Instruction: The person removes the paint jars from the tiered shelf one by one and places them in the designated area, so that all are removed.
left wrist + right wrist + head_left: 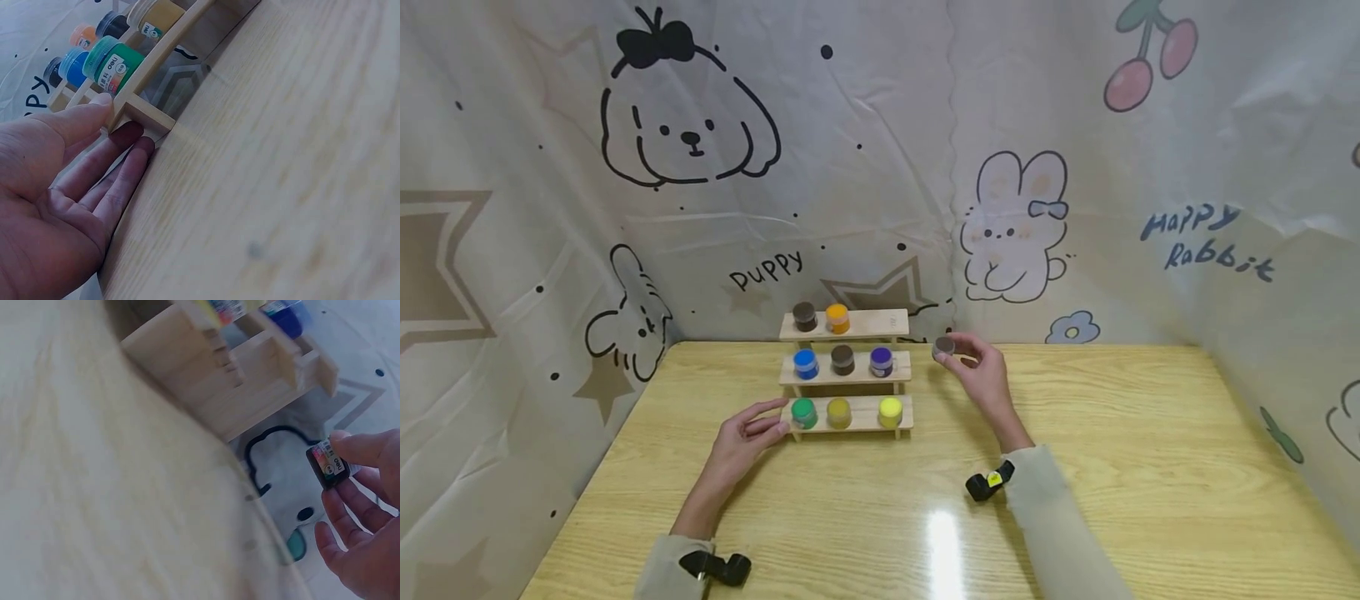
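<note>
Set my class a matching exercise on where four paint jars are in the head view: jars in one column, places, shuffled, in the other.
Jars
1. Orange jar
2. Purple jar
3. Bright yellow jar
4. Dark jar off the rack

Places (left and right as seen in the head view)
A. Right-most jar on the bottom tier
B. Held in the fingers of the right hand
C. On the top tier
D. Right-most jar on the middle tier

Right pairs: 1-C, 2-D, 3-A, 4-B.
</note>
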The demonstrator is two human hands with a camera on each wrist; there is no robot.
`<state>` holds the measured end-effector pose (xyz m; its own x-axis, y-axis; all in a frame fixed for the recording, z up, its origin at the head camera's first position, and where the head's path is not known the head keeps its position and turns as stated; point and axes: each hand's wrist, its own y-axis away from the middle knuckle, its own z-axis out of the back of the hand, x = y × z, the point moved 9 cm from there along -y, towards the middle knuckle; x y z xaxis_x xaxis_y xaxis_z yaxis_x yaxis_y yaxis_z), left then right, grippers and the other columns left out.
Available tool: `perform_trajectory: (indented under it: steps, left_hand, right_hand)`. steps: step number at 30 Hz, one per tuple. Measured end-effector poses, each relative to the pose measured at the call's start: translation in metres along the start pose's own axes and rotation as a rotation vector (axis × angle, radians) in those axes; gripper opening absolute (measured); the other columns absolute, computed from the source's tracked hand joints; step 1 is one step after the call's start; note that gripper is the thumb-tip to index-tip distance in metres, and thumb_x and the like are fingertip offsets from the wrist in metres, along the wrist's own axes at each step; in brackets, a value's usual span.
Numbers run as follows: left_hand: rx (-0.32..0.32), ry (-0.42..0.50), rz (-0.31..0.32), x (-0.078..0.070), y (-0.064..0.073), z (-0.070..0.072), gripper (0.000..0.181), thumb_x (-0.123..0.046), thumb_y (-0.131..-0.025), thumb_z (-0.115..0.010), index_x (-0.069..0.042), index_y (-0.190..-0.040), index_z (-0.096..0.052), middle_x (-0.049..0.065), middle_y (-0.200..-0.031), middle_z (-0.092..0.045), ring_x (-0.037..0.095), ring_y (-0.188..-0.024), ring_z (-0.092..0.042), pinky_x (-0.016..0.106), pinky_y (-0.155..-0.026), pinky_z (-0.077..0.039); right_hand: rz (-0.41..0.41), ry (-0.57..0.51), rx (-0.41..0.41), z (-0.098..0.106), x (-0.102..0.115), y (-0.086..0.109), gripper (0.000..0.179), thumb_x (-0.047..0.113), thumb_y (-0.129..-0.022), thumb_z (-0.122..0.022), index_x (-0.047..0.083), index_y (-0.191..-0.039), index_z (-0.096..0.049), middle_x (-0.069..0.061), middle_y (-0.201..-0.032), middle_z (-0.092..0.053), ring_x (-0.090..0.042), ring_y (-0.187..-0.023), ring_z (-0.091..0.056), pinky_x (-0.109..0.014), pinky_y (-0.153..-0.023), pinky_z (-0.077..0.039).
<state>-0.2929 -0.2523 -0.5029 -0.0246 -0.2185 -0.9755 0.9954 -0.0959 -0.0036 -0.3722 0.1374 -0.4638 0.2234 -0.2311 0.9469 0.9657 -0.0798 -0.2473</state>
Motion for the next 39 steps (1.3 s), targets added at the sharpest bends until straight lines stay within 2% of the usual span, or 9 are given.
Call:
perform_trajectory:
  steps: [5, 10, 12, 17, 21, 28, 34, 39]
  left_hand:
    - [-0.002, 0.001, -0.004, 0.0, -0.001, 0.0, 0.046, -0.012, -0.099, -0.071, -0.001, -0.141, -0.06, 0.025, -0.126, -0.068, 0.009, -0.101, -0.072, 0.027, -0.084, -0.058]
    - [-0.015, 0.001, 0.01, 0.004, 0.0, 0.001, 0.046, -0.013, -0.098, -0.072, -0.004, -0.141, -0.061, 0.023, -0.125, -0.069, 0.008, -0.101, -0.072, 0.025, -0.085, -0.058]
    - [-0.018, 0.004, 0.019, 0.006, 0.001, 0.001, 0.045, -0.013, -0.098, -0.072, -0.005, -0.141, -0.061, 0.023, -0.124, -0.07, 0.009, -0.101, -0.072, 0.025, -0.085, -0.058]
    - [-0.015, 0.002, 0.013, 0.008, 0.003, 0.002, 0.046, -0.014, -0.097, -0.073, -0.004, -0.141, -0.061, 0.023, -0.125, -0.069, 0.008, -0.102, -0.071, 0.025, -0.085, -0.058]
    - [-0.013, -0.008, -0.004, 0.006, 0.002, 0.001, 0.046, -0.014, -0.098, -0.073, -0.004, -0.141, -0.062, 0.022, -0.124, -0.07, 0.008, -0.101, -0.071, 0.023, -0.083, -0.058]
    - [-0.003, 0.003, -0.065, -0.002, 0.001, -0.001, 0.046, -0.011, -0.099, -0.071, 0.001, -0.141, -0.06, 0.02, -0.119, -0.072, 0.008, -0.099, -0.072, 0.023, -0.082, -0.058]
    - [-0.003, -0.003, -0.045, -0.003, 0.001, 0.0, 0.046, -0.012, -0.099, -0.07, 0.0, -0.142, -0.059, 0.024, -0.123, -0.069, 0.007, -0.101, -0.071, 0.023, -0.084, -0.057]
    - [0.001, 0.014, -0.029, -0.003, 0.001, -0.001, 0.046, -0.01, -0.1, -0.069, 0.001, -0.143, -0.058, 0.028, -0.126, -0.067, 0.006, -0.101, -0.071, 0.022, -0.085, -0.057]
  right_hand:
    - [-0.065, 0.021, -0.006, 0.0, -0.017, 0.001, 0.037, 0.006, -0.09, -0.08, -0.001, -0.124, -0.069, -0.019, -0.121, -0.069, -0.032, -0.111, -0.065, -0.042, -0.099, -0.053]
    - [-0.09, 0.035, 0.018, -0.003, -0.028, 0.001, 0.036, 0.004, -0.089, -0.08, -0.001, -0.123, -0.069, -0.02, -0.118, -0.07, -0.031, -0.107, -0.067, -0.026, -0.09, -0.056]
    - [-0.088, 0.056, 0.033, -0.005, -0.032, 0.003, 0.036, 0.005, -0.089, -0.081, 0.0, -0.122, -0.07, -0.018, -0.116, -0.071, -0.03, -0.105, -0.068, -0.024, -0.087, -0.055]
    - [-0.073, 0.096, 0.037, -0.007, -0.035, 0.006, 0.034, 0.005, -0.088, -0.082, 0.0, -0.12, -0.071, -0.017, -0.113, -0.072, -0.029, -0.102, -0.069, -0.026, -0.084, -0.056]
    - [-0.091, 0.118, 0.027, -0.005, -0.037, 0.005, 0.034, 0.003, -0.086, -0.082, -0.002, -0.118, -0.071, -0.018, -0.11, -0.072, -0.029, -0.1, -0.069, -0.026, -0.083, -0.057]
    - [-0.103, 0.123, 0.049, -0.002, -0.036, 0.003, 0.036, 0.003, -0.088, -0.081, -0.002, -0.121, -0.069, -0.02, -0.114, -0.071, -0.031, -0.104, -0.068, -0.036, -0.09, -0.056]
    - [-0.131, 0.102, 0.076, -0.001, -0.032, 0.002, 0.04, 0.003, -0.088, -0.081, -0.003, -0.125, -0.067, -0.022, -0.118, -0.07, -0.033, -0.108, -0.067, -0.033, -0.091, -0.056]
    - [-0.155, 0.085, 0.093, 0.002, -0.03, 0.005, 0.042, 0.007, -0.09, -0.081, -0.001, -0.128, -0.066, -0.021, -0.122, -0.067, -0.033, -0.111, -0.065, -0.04, -0.096, -0.054]
